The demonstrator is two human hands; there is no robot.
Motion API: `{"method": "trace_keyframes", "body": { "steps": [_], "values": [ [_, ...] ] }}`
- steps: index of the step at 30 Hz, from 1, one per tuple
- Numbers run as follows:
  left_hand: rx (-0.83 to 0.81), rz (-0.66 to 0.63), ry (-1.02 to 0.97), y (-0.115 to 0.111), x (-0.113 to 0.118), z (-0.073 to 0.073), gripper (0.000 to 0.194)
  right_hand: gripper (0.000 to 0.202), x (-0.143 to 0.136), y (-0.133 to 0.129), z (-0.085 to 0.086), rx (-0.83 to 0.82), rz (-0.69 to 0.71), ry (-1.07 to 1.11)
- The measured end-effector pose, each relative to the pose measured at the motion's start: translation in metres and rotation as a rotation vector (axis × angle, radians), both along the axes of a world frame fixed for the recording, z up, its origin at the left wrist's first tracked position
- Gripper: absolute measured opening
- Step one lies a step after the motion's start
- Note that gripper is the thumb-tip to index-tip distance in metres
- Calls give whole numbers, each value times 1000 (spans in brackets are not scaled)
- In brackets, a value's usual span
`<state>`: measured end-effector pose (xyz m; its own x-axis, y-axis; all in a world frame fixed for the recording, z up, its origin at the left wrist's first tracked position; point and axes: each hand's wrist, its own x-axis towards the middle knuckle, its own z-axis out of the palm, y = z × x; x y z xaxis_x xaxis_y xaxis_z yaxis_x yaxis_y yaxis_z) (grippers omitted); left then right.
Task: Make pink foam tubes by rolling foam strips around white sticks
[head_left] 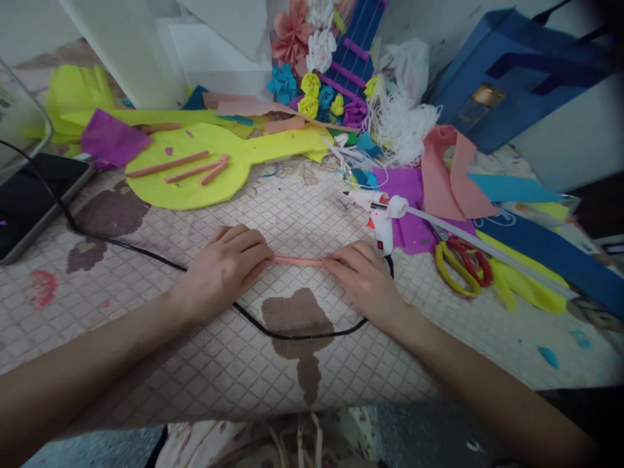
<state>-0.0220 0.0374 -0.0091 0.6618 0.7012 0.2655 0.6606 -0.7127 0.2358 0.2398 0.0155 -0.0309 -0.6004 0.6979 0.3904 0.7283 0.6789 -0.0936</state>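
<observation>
A thin pink rolled paper strip [298, 260] runs between my hands, low over the patterned tablecloth. My left hand [228, 263] has its fingers closed on the strip's left end. At the other end, the fingertips of my right hand [359, 276] pinch it. Beyond my hands, several similar pink paper rolls [197, 170] rest on a yellow spoon-shaped paper piece [188, 185]. A white glue gun [383, 221] with a long glue stick [482, 244] stands just past my right hand.
A black cable [297, 337] loops across the table beneath my hands. Scissors [458, 266] lie at right among paper strips. Behind are paper flowers [308, 97], white string [402, 123] and a blue bag [507, 78]. A phone [39, 195] is at left.
</observation>
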Motion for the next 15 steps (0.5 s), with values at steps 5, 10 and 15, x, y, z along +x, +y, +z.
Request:
{"method": "trace_keyframes", "body": {
  "steps": [5,10,15],
  "values": [
    [16,-25,1,2,1,0,20,21,0,0,1,11,-7,-53],
    [5,-84,9,4,1,1,24,21,-2,-2,5,-1,-13,-22],
    [-3,-99,21,5,1,1,23,20,-6,-1,9,1,-48,69]
  ]
}}
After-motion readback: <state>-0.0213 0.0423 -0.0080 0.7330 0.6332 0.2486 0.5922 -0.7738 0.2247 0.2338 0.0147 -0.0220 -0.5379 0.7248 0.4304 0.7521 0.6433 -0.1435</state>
